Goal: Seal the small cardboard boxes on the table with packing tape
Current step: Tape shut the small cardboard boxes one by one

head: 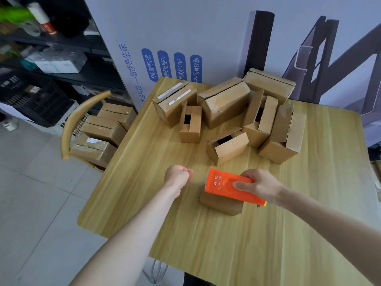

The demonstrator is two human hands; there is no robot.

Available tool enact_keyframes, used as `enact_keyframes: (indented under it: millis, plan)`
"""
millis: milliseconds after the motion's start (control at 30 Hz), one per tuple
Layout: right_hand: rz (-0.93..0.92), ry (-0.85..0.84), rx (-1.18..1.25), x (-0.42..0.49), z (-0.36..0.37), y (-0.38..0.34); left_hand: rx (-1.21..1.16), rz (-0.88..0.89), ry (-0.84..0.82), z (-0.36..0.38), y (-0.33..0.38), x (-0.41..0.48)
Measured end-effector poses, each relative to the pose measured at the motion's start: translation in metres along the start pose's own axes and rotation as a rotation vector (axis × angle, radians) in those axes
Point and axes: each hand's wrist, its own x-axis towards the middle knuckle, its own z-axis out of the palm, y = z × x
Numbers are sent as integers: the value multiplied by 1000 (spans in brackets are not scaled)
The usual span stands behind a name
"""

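My right hand (260, 185) grips an orange tape dispenser (224, 185) and holds it flat on top of a small cardboard box (221, 205) near the middle of the wooden table (268, 234). The dispenser hides most of the box's top. To the left of the dispenser, my left hand (178, 175) hovers over the table with its fingers curled into a fist and nothing visible in it. Several more small cardboard boxes (226, 148) with loose flaps are piled at the far end of the table.
A wooden chair (82, 118) at the table's left carries several taped boxes (103, 129). A large printed white carton (175, 38) stands behind the table. Dark shelves (41, 48) with goods fill the far left. Grey floor tiles lie left of the table.
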Motion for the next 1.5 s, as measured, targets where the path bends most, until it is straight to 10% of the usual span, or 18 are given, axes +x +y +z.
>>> enact_keyframes:
  millis: [333, 1500]
  plan:
    - [88, 18, -319, 6, 6, -10, -19, -33, -33, 15, -22, 3]
    - [143, -2, -112, 12, 11, -10, 29, 74, 25, 46, -71, 15]
